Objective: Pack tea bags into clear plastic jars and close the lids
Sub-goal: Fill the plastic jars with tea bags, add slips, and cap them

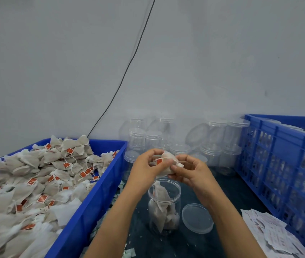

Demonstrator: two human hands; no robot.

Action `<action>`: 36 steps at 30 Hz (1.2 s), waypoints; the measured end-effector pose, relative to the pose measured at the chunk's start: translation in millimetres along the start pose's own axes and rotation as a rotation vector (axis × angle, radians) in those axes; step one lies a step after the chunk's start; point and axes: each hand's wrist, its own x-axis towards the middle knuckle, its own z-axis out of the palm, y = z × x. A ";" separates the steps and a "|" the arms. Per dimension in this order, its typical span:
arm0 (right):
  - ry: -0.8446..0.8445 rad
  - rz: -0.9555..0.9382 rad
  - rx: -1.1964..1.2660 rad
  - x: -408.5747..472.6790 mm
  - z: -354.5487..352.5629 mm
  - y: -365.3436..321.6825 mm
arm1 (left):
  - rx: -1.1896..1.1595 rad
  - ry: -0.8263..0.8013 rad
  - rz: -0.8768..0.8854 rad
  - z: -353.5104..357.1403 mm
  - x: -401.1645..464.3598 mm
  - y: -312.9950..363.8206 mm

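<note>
An open clear plastic jar (163,207) stands on the dark table in front of me with several tea bags inside. Its clear lid (197,218) lies flat on the table just to its right. Above the jar's mouth my left hand (147,167) and my right hand (189,169) together pinch a white tea bag (168,160) with a red tag. A blue tray (96,198) on the left is heaped with tea bags (36,183) carrying red tags.
Several empty clear jars with lids (209,142) stand and lie against the wall behind my hands. A blue slatted crate (282,164) holding filled jars runs along the right. Loose paper labels (270,233) lie at the lower right. A black cable (129,66) hangs down the wall.
</note>
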 end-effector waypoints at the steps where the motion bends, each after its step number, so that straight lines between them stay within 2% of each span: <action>1: -0.015 0.005 0.006 -0.9 2.7 0.2 | 0.040 0.047 0.010 -1.9 1.6 -2.2; 6: -0.013 0.035 0.006 -2.5 7.9 -0.2 | 0.228 0.267 0.007 -23.0 5.8 -10.1; 10: 0.080 0.046 -0.007 0.0 0.9 -3.7 | 0.253 0.634 -0.089 -75.2 8.3 -22.0; 12: 0.120 0.052 -0.004 0.4 -2.9 -5.3 | 0.189 0.907 -0.217 -94.0 7.1 -31.9; 14: 0.145 0.054 0.000 -0.9 -5.1 -6.3 | -0.057 1.092 -0.363 -99.7 5.7 -38.8; 16: 0.151 0.051 0.014 -2.0 -6.5 -7.7 | -0.310 1.121 -0.456 -103.3 6.8 -44.4; 18: 0.158 0.042 0.020 -2.9 -8.5 -10.0 | -0.394 1.057 -0.516 -105.9 7.8 -46.0; 21: 0.182 0.030 0.019 -4.0 -10.3 -12.1 | -0.327 1.004 -0.510 -105.2 7.2 -45.0; 24: 0.190 0.020 0.010 -4.5 -10.9 -12.4 | -0.146 1.063 -0.381 -97.0 5.9 -37.3; 26: 0.197 0.014 0.012 -4.3 -11.1 -13.7 | 0.058 0.942 -0.206 -90.7 4.1 -34.6; 29: 0.205 0.006 0.019 -4.8 -11.3 -16.2 | 0.274 0.514 -0.017 -81.4 -8.5 -32.5; 32: 0.207 -0.002 0.035 -6.1 -11.5 -17.0 | 0.525 0.050 -0.068 -69.7 -27.5 -39.4; 36: 0.205 -0.003 0.026 -7.7 -11.6 -16.2 | 1.087 -0.317 -0.251 -57.6 -53.0 -66.6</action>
